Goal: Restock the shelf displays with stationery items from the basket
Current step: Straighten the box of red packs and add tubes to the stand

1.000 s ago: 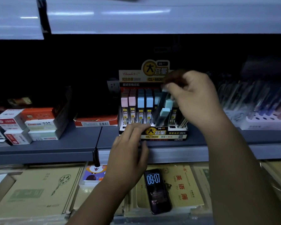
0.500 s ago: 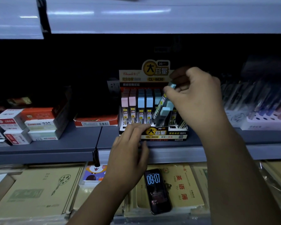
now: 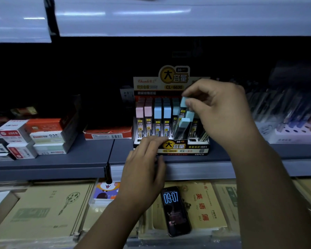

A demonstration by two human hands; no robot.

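Pale-blue plastic is seen on the cap of a slim lead case (image 3: 184, 102), which is pinched at its top between the thumb and forefinger of the right hand (image 3: 221, 112), the other fingers being loosely curled behind. The case is held tilted over the right part of a cardboard display box (image 3: 184, 148), with its lower end hidden among two more blue-capped cases (image 3: 185, 123) that are leant crookedly there. Upright rows of pink-capped cases (image 3: 144, 110) and blue-capped ones (image 3: 162, 112) are ranged in the left part of the box. The box is set on a grey shelf (image 3: 61, 162), and its lower left front is touched by the fairly straight fingers of the left hand (image 3: 144, 169), with the thumb laid along the shelf edge and nothing gripped. Small white and orange boxes (image 3: 47, 137) are stacked at the left, and pens (image 3: 291, 112) are racked at the right. Below the shelf, a phone (image 3: 176, 211) is laid on tan notebooks (image 3: 203, 203)
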